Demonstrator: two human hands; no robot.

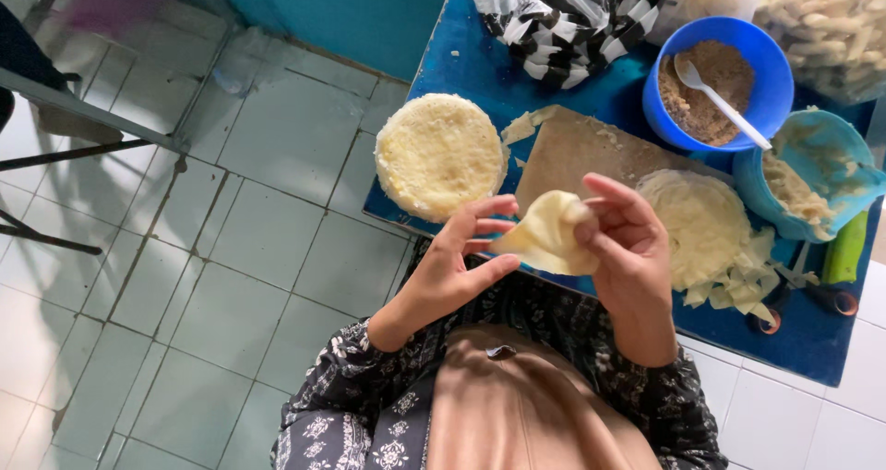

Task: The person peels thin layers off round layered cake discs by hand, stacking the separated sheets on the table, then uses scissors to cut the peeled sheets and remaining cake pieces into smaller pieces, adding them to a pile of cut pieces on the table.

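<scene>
Here, left hand (452,258) and right hand (628,239) pinch a folded dough wrapper (546,237) at the blue table (480,73) edge, open tiled floor (231,249) left of it.

Pale tiles with dark grout covered the floor (231,276). A teal wall (369,9) stood behind the blue surface (471,64). Dark metal chair legs (65,147) showed at left.
</scene>
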